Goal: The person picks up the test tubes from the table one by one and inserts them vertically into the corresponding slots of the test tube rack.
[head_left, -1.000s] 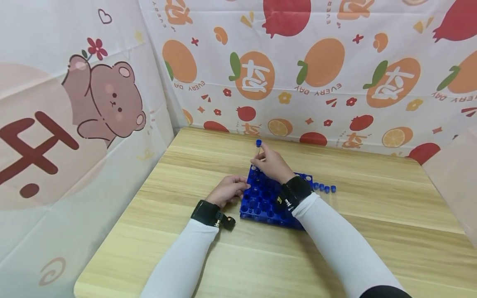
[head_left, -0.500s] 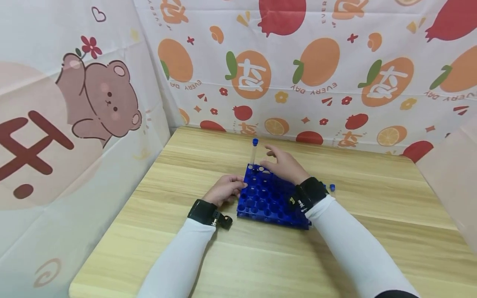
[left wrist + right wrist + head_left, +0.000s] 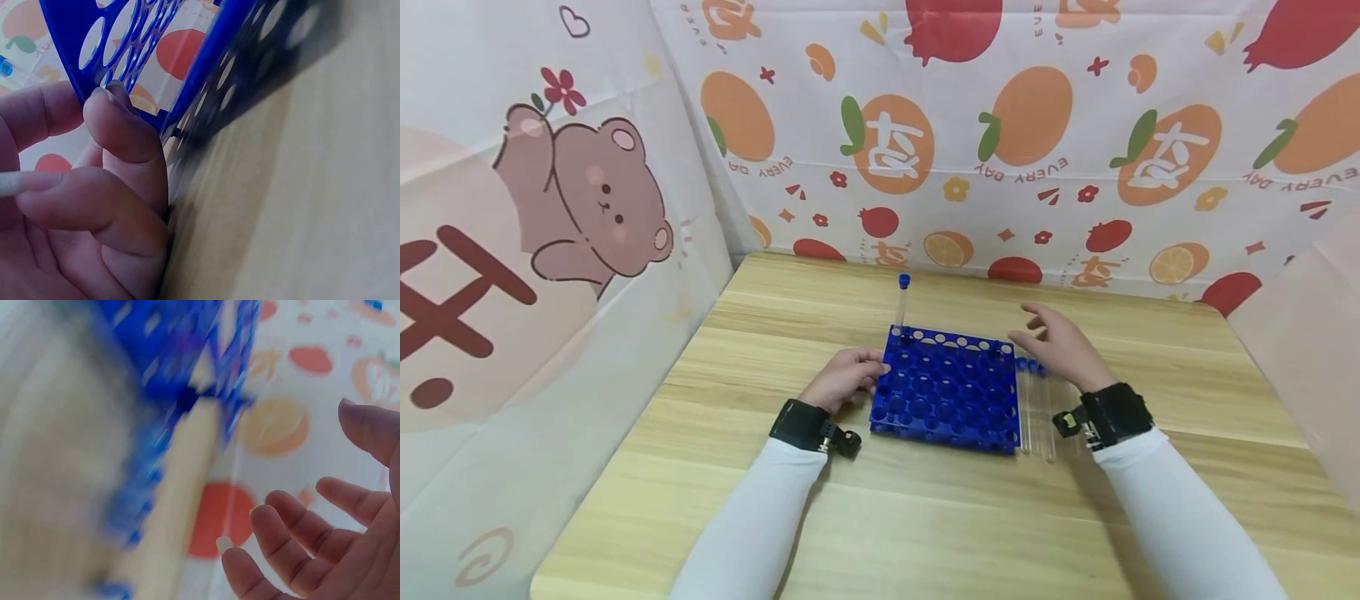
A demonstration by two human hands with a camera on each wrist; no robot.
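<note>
A blue test tube rack [image 3: 946, 392] with rows of round holes stands on the table. In its far left corner hole a clear test tube [image 3: 902, 304] with a blue cap stands upright. My left hand [image 3: 844, 377] grips the rack's left edge; in the left wrist view its fingertips [image 3: 119, 119] pinch the rack's blue side. My right hand [image 3: 1063, 346] is in the air right of the rack, fingers spread and holding nothing. Below it, several capped test tubes [image 3: 1045, 417] lie side by side along the rack's right side, their caps partly hidden by the hand.
The wooden table [image 3: 760, 317] reaches back to a wall hung with fruit-print cloth [image 3: 955, 142]. A bear-print cloth [image 3: 602, 200] covers the left side. Each wrist carries a black strap with a small camera.
My right hand has let go of the capped test tube, which now stands in the rack's far left corner. The hand has moved right, over the lying tubes. My left hand stays at the rack.
</note>
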